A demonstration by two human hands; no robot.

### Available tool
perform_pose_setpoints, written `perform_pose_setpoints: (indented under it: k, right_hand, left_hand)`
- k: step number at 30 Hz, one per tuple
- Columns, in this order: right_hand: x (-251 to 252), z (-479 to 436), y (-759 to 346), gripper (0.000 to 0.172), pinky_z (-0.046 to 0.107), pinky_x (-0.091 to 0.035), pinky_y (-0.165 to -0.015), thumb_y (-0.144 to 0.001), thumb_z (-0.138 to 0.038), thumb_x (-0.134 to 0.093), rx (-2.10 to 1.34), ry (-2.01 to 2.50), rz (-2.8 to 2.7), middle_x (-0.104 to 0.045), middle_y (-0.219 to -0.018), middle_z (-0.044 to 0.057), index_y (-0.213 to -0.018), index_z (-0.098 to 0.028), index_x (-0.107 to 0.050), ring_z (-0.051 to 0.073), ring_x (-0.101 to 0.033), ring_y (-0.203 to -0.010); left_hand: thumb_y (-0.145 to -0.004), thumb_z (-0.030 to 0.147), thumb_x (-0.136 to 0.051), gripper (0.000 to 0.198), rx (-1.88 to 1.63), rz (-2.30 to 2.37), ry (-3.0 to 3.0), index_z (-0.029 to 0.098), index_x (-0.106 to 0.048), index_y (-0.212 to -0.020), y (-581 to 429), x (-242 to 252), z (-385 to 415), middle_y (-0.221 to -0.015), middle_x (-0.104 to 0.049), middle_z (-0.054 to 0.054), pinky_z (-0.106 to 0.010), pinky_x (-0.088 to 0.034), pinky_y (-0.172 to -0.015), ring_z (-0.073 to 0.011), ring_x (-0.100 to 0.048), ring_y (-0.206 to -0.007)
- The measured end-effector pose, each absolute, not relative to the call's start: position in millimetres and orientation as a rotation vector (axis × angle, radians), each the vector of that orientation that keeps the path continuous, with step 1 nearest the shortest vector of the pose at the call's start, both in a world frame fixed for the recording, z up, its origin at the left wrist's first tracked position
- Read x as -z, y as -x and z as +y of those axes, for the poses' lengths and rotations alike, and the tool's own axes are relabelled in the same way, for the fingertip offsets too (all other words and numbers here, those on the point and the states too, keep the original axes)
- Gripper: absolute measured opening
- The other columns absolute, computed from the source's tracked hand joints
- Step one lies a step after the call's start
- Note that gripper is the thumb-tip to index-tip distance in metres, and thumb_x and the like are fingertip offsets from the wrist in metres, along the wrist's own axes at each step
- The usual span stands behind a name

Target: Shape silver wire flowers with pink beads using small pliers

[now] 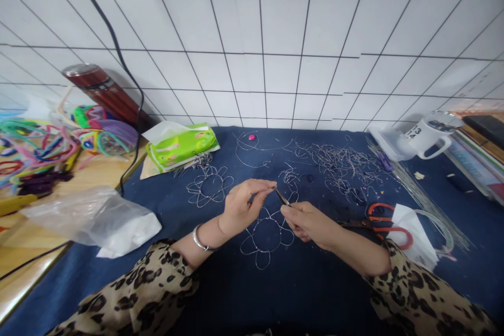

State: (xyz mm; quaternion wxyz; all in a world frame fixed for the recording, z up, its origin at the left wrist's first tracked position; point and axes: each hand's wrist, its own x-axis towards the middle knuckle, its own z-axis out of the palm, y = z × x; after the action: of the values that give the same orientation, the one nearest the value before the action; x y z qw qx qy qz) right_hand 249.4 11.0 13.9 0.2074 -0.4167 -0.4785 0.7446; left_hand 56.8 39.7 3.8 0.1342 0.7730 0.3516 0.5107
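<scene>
My right hand [309,223] is closed around a slim pointed metal tool, most likely small pliers [282,197], their handles hidden in the palm. The fingertips of my left hand [246,203] pinch together at the tool's tip; what lies between them is too small to make out. Just below both hands is a flower-shaped wire ring [256,247] with looped petals and tiny pink beads. Whether it touches the fingers or rests on the cloth, I cannot tell. A second wire flower [200,198] lies left of my left hand.
Tangled wire scraps [340,163] spread behind my right hand. Orange-handled scissors [405,238] and straight wires [427,194] lie to the right, near a white mug [425,135]. At left are a green tissue pack [183,148], a plastic bag [90,215] and a red flask [104,92].
</scene>
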Motion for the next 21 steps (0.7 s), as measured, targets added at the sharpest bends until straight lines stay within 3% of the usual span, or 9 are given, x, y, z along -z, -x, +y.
perform_pose_setpoints:
  k: [7, 13, 21]
  right_hand:
    - [-16.0, 9.3, -248.4, 0.042, 0.020, -0.017, -0.039, -0.082, -0.055, -0.051, -2.005, 1.228, -1.430, -0.025, -0.049, -0.010, -0.064, -0.021, -0.034, 0.004, -0.021, -0.041]
    - [-15.3, 11.2, -249.6, 0.043, 0.020, -0.017, -0.040, -0.080, -0.057, -0.051, -1.937, 1.277, -1.536, -0.026, -0.049, -0.010, -0.064, -0.020, -0.036, 0.005, -0.022, -0.043]
    - [-23.6, 20.6, -259.2, 0.045, 0.021, -0.021, -0.045, -0.082, -0.057, -0.045, -1.656, 1.372, -1.973, -0.028, -0.054, -0.007, -0.061, -0.018, -0.038, 0.006, -0.027, -0.048]
  left_hand:
    - [-0.081, 0.002, -0.054, 0.019, -1.494, 0.870, -2.337, 0.019, -0.056, -0.090, -51.3, -9.9, 47.1, -0.088, -0.071, -0.002, -0.025, -0.054, -0.071, -0.0120, -0.066, -0.082]
    - [-0.081, 0.002, -0.053, 0.020, -1.395, 0.754, -2.467, 0.018, -0.057, -0.093, -42.2, -11.5, 56.5, -0.087, -0.070, -0.003, -0.030, -0.053, -0.071, -0.0138, -0.065, -0.082]
    - [-0.082, 0.003, -0.051, 0.022, -1.286, 0.751, -2.547, 0.019, -0.057, -0.095, -37.4, -14.7, 59.9, -0.086, -0.069, -0.003, -0.030, -0.052, -0.070, -0.0138, -0.063, -0.079]
